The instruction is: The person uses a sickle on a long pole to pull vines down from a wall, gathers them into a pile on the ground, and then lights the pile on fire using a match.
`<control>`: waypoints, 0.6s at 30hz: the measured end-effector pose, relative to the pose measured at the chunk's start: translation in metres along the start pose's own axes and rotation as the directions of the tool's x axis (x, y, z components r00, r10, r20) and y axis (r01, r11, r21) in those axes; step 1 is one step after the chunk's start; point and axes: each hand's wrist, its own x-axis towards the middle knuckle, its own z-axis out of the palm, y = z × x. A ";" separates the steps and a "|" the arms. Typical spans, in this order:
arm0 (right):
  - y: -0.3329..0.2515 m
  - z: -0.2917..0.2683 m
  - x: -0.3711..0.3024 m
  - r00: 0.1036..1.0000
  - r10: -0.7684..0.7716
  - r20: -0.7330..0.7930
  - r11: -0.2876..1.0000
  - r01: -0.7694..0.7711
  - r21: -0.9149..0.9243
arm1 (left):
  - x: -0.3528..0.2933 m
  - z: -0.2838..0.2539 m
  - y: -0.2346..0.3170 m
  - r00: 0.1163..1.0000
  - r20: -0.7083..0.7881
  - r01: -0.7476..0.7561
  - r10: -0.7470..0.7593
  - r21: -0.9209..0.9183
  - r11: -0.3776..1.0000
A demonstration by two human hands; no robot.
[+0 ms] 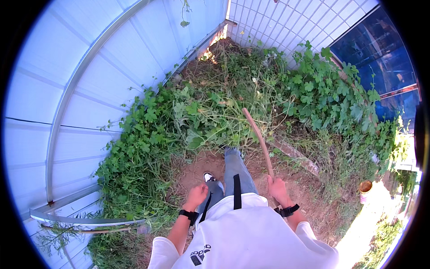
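Seen from above, a person in a white shirt point(264, 233) and blue jeans point(239, 172) stands on a patch of bare reddish soil point(195, 168), surrounded by greenery. The right hand point(278, 189) is clamped around the near end of a long, slightly curved wooden stick point(259, 134). The stick slants forward and a little left, past the far edge of the soil, so that its far end shows against a tangle of cut-looking vines point(212, 114); whether it touches them, I cannot tell. The left hand point(197, 196) is beside the left thigh, near the soil's left edge, its fingers curled; I cannot tell whether it holds anything. A black band point(190, 217) circles the left wrist, and a similar one is on the right. One dark shoe with white parts point(208, 177) shows on the soil. Right of the stick, a weathered beam point(295, 154) lies slantwise across the soil's right edge. Leafy vines point(318, 87) grow farther right, near a dark blue panel point(376, 51). White metal sheeting point(38, 62) rises on the left, a white gridded wall point(291, 20) stands beyond, and a small bucket point(365, 194) stands well apart at far right
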 end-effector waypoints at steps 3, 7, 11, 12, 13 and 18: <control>0.019 0.011 -0.002 0.999 0.028 -0.034 0.999 -0.026 0.037 | -0.036 0.000 -0.023 0.999 0.051 0.009 -0.013 0.078 0.997; 0.030 0.021 0.067 0.999 -0.041 0.035 0.999 0.040 0.018 | -0.069 0.013 -0.085 0.997 0.076 0.007 -0.014 0.084 0.996; 0.011 0.021 0.109 0.992 -0.106 0.075 0.993 0.109 -0.049 | -0.096 0.017 -0.120 0.966 0.057 0.260 -0.253 -0.244 0.934; -0.002 0.015 0.115 0.984 -0.141 0.105 0.984 0.151 -0.097 | -0.108 0.022 -0.137 0.936 0.019 0.332 -0.351 -0.378 0.864; -0.012 0.012 0.118 0.983 -0.141 0.115 0.985 0.151 -0.080 | -0.117 0.026 -0.151 0.897 -0.010 0.374 -0.441 -0.513 0.773; -0.025 0.003 0.114 0.978 -0.129 0.163 0.991 0.134 -0.018 | -0.171 0.067 -0.180 0.599 0.071 0.515 -0.797 -0.797 0.316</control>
